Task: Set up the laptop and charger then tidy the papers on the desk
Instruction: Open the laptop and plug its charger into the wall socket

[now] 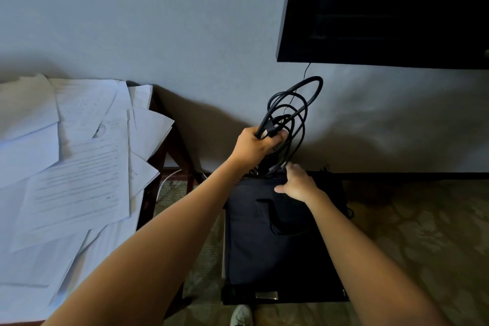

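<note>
My left hand is shut on a bundle of black charger cable, lifted in loops above a dark laptop bag that stands on the floor to the right of the desk. The cable's lower end still runs down into the top of the bag. My right hand grips the bag's upper edge at its opening. Many white printed papers lie scattered and overlapping over the desk at the left. The laptop itself is hidden from view.
A dark wall-mounted screen hangs at the upper right, a thin wire dangling from it. The desk's dark wooden leg stands between papers and bag. Patterned carpet covers the floor; a shoe shows at the bottom.
</note>
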`<state>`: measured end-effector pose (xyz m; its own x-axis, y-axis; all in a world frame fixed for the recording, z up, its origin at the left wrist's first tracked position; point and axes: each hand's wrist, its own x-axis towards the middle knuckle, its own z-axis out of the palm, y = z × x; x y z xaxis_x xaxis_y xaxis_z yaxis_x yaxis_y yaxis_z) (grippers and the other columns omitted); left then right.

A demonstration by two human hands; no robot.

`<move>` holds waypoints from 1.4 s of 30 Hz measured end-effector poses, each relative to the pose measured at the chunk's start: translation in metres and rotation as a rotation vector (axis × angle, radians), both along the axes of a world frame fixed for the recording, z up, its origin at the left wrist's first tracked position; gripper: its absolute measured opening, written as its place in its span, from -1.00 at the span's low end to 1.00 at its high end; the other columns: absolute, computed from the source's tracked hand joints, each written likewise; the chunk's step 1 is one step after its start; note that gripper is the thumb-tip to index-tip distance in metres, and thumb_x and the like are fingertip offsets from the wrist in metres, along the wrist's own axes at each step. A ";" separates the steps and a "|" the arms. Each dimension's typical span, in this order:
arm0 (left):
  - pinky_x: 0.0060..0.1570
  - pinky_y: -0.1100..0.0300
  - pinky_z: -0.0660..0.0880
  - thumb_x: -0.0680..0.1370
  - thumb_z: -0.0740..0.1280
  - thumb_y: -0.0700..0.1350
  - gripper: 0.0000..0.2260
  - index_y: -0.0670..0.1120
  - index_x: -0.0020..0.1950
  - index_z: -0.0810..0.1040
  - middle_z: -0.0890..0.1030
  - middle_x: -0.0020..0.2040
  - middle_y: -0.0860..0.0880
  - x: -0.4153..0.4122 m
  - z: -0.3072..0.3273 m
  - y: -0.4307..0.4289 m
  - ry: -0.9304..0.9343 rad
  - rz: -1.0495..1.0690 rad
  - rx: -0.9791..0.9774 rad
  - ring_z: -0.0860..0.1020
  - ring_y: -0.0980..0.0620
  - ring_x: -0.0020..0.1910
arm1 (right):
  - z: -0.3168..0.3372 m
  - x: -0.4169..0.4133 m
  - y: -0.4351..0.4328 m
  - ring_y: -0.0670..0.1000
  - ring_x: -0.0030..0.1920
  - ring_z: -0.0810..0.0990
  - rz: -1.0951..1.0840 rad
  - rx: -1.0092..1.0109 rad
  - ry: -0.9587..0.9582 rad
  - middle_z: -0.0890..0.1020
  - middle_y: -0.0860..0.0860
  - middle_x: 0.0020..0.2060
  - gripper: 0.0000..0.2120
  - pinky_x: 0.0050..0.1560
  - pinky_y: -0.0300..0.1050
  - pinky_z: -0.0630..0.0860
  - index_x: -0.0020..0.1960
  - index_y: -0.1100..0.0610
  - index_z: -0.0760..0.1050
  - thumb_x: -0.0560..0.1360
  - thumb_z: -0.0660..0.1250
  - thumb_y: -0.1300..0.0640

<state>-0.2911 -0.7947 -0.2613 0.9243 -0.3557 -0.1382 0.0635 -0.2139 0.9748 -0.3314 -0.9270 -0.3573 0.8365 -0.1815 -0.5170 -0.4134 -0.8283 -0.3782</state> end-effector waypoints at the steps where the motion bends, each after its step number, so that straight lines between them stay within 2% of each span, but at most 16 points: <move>1: -0.15 0.14 0.41 0.48 0.42 -0.08 -0.76 -0.27 -0.06 0.61 0.50 -0.23 -0.13 0.002 0.005 -0.001 0.007 -0.001 -0.008 0.47 0.01 -0.22 | 0.002 0.005 0.003 0.14 0.44 0.23 -0.115 0.151 -0.037 0.23 0.12 0.44 -0.20 0.40 0.05 0.25 0.50 0.15 0.08 0.42 0.44 0.05; 3: -0.19 0.25 0.44 0.49 0.41 -0.12 -0.91 -0.14 -0.14 0.61 0.52 -0.26 -0.08 0.004 0.016 -0.002 0.018 -0.001 -0.032 0.49 0.09 -0.28 | 0.008 0.014 0.008 0.11 0.41 0.31 -0.284 0.410 -0.147 0.32 0.09 0.40 -0.12 0.37 0.02 0.30 0.48 0.15 0.14 0.30 0.54 0.13; 5: -0.26 0.36 0.44 0.50 0.40 -0.14 -0.91 -0.05 -0.21 0.57 0.53 -0.27 -0.07 0.005 0.025 0.000 0.018 0.016 -0.072 0.48 0.12 -0.31 | 0.015 0.018 0.012 0.04 0.33 0.38 -0.373 0.583 -0.187 0.42 -0.01 0.29 -0.21 0.28 -0.04 0.35 0.44 0.12 0.22 0.32 0.53 0.22; 7: -0.28 0.34 0.41 0.51 0.38 -0.14 -0.89 -0.12 -0.21 0.56 0.51 -0.23 -0.12 0.005 0.031 0.005 0.012 0.038 -0.103 0.45 0.04 -0.28 | 0.021 0.018 0.016 0.02 0.30 0.37 -0.428 0.735 -0.127 0.42 -0.07 0.26 -0.29 0.17 -0.01 0.36 0.43 0.04 0.23 0.38 0.48 0.24; 9: -0.31 0.30 0.36 0.51 0.38 -0.15 -0.85 -0.17 -0.23 0.53 0.46 -0.29 -0.12 0.005 0.036 0.009 0.023 0.051 -0.145 0.40 0.03 -0.32 | 0.020 0.018 0.019 0.06 0.37 0.33 -0.477 0.807 -0.122 0.36 -0.06 0.36 -0.20 0.17 0.03 0.36 0.48 -0.02 0.14 0.39 0.47 0.24; 11: -0.34 0.32 0.36 0.51 0.37 -0.16 -0.79 -0.09 -0.32 0.49 0.43 -0.41 -0.01 0.005 0.041 0.011 0.029 0.067 -0.186 0.37 0.11 -0.42 | 0.018 0.021 0.025 0.09 0.40 0.31 -0.567 0.827 -0.140 0.30 -0.06 0.41 -0.08 0.18 0.05 0.38 0.52 -0.03 0.00 0.36 0.50 0.23; 13: -0.32 0.35 0.37 0.52 0.37 -0.16 -0.77 -0.02 -0.34 0.49 0.45 -0.47 0.12 0.006 0.046 0.011 0.021 0.057 -0.210 0.39 0.17 -0.43 | 0.015 0.023 0.036 0.14 0.35 0.38 -0.674 0.870 -0.063 0.30 -0.06 0.40 -0.02 0.11 0.05 0.44 0.53 -0.03 -0.04 0.33 0.53 0.09; 15: -0.38 0.40 0.34 0.53 0.34 -0.18 -0.72 0.01 -0.37 0.45 0.43 -0.55 0.14 0.004 0.051 0.011 0.006 0.032 -0.234 0.35 0.23 -0.50 | 0.012 0.023 0.048 0.17 0.29 0.45 -0.759 0.974 0.050 0.31 0.01 0.43 -0.19 0.06 -0.03 0.47 0.51 0.01 0.10 0.40 0.45 -0.05; 18: -0.46 0.48 0.29 0.56 0.30 -0.23 -0.68 0.00 -0.38 0.39 0.42 -0.60 0.14 0.002 0.052 0.011 0.002 0.011 -0.260 0.35 0.25 -0.59 | 0.011 0.027 0.057 0.24 0.34 0.39 -0.924 1.202 0.061 0.22 0.14 0.46 -0.51 0.25 0.02 0.40 0.46 0.14 0.23 0.58 0.22 0.03; 20: -0.46 0.50 0.30 0.56 0.29 -0.23 -0.72 -0.03 -0.34 0.42 0.44 -0.59 0.16 0.000 0.053 0.011 0.005 0.008 -0.281 0.39 0.27 -0.57 | 0.010 0.030 0.054 0.25 0.40 0.29 -0.912 1.209 -0.008 0.20 0.19 0.47 -0.58 0.36 0.05 0.28 0.45 0.21 0.23 0.63 0.12 0.15; 22: -0.45 0.50 0.31 0.57 0.28 -0.21 -0.75 -0.06 -0.31 0.44 0.46 -0.57 0.17 0.001 0.056 0.012 0.010 0.022 -0.312 0.41 0.27 -0.56 | 0.005 0.034 0.051 0.21 0.43 0.24 -0.830 1.125 -0.069 0.23 0.15 0.46 -0.61 0.39 0.04 0.24 0.45 0.19 0.22 0.63 0.07 0.23; 26: -0.48 0.43 0.25 0.58 0.27 -0.18 -0.81 -0.15 -0.24 0.45 0.38 -0.56 0.15 0.009 0.070 0.012 -0.034 0.006 -0.317 0.29 0.24 -0.56 | -0.006 0.036 0.055 0.14 0.27 0.38 -0.663 0.867 -0.030 0.37 0.12 0.36 -0.49 0.12 -0.08 0.32 0.39 0.18 0.29 0.46 0.22 0.34; 29: -0.50 0.40 0.23 0.58 0.28 -0.18 -0.80 -0.14 -0.25 0.47 0.37 -0.57 0.13 0.012 0.070 0.012 -0.051 -0.014 -0.285 0.25 0.23 -0.56 | -0.009 0.037 0.061 0.16 0.21 0.48 -0.729 1.005 0.012 0.41 0.10 0.31 -0.63 0.15 0.01 0.41 0.30 0.07 0.35 0.51 0.28 0.24; 33: -0.48 0.39 0.20 0.58 0.28 -0.16 -0.79 -0.14 -0.26 0.48 0.32 -0.57 0.14 0.014 0.070 0.016 -0.029 0.038 -0.315 0.22 0.20 -0.54 | -0.007 0.034 0.059 0.19 0.09 0.49 -0.879 1.232 0.029 0.27 0.15 0.40 -0.80 0.14 0.04 0.43 0.18 0.04 0.42 0.57 0.23 0.06; 36: -0.49 0.39 0.21 0.57 0.29 -0.15 -0.79 -0.15 -0.27 0.49 0.31 -0.54 0.14 0.017 0.073 0.027 -0.002 0.133 -0.360 0.22 0.19 -0.54 | -0.003 0.032 0.057 0.22 0.11 0.49 -0.925 1.229 -0.019 0.29 0.17 0.40 -0.80 0.18 0.03 0.43 0.16 0.12 0.43 0.55 0.25 0.11; 42: -0.43 0.35 0.21 0.56 0.30 -0.10 -0.76 -0.10 -0.30 0.53 0.29 -0.32 -0.06 0.024 0.075 0.076 0.000 0.325 -0.393 0.23 0.16 -0.48 | 0.016 0.039 0.068 0.18 0.09 0.48 -0.854 1.194 -0.075 0.33 0.19 0.35 -0.75 0.23 -0.01 0.41 0.21 0.20 0.47 0.53 0.25 0.26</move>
